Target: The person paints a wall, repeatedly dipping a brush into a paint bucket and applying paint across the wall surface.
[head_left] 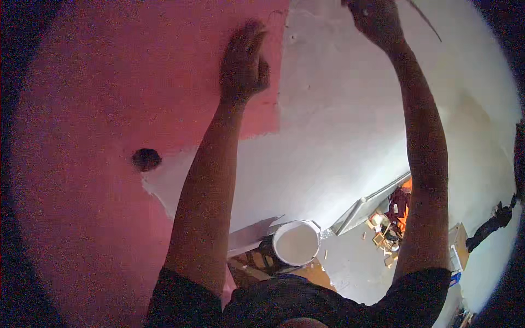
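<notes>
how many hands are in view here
2: the left hand in front of the red area, and the right hand in front of the pale area, partly cut off by the picture's top edge.

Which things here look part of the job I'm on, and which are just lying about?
Seemingly in use:
- pink-and-white wall before your left hand
- bucket with pale contents

Seemingly just lying about:
- tan pieces scattered on the floor
- dark and orange bundle beside them

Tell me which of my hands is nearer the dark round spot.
Left. Your left hand is above and right of the dark round spot; your right hand is farther up and right.
</notes>
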Motion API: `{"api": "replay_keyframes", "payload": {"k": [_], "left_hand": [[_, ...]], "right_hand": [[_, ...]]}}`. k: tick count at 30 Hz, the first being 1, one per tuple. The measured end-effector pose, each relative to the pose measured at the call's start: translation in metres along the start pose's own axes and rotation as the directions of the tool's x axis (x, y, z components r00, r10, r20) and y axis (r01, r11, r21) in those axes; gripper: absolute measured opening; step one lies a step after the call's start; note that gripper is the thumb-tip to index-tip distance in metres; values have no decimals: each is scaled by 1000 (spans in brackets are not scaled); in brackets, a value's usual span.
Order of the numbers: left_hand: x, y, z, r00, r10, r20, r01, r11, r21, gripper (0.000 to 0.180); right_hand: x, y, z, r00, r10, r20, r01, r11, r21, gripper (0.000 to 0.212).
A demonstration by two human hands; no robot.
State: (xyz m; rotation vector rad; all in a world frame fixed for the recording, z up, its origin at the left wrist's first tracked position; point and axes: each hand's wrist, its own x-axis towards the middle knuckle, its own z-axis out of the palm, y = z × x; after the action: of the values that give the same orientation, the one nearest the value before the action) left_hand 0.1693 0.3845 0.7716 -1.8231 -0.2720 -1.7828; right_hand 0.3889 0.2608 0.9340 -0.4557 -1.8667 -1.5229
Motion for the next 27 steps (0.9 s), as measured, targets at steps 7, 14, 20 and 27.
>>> {"api": "replay_keyframes", "payload": {"k": [7, 14, 20, 27], "left_hand": [[-16, -6, 2, 1000, -7, 0, 7, 1000, 11, 50], [-100, 29, -16, 962, -184, 201, 199, 978, -57, 49], [-110, 23, -2, 982, -100, 159, 108, 993, -46, 44], [-110, 24, -5, 981, -107, 164, 104, 994, 26, 42]], "right_hand": [[-94, -63, 43, 950, 58, 306, -130, 967, 220, 19], [-212, -208, 35, 761, -125, 637, -312, 790, 527, 12], [-203, -159, 39, 687, -89, 721, -403, 779, 481, 18], [-93, -63, 35, 881, -132, 455, -64, 918, 391, 14]]}}
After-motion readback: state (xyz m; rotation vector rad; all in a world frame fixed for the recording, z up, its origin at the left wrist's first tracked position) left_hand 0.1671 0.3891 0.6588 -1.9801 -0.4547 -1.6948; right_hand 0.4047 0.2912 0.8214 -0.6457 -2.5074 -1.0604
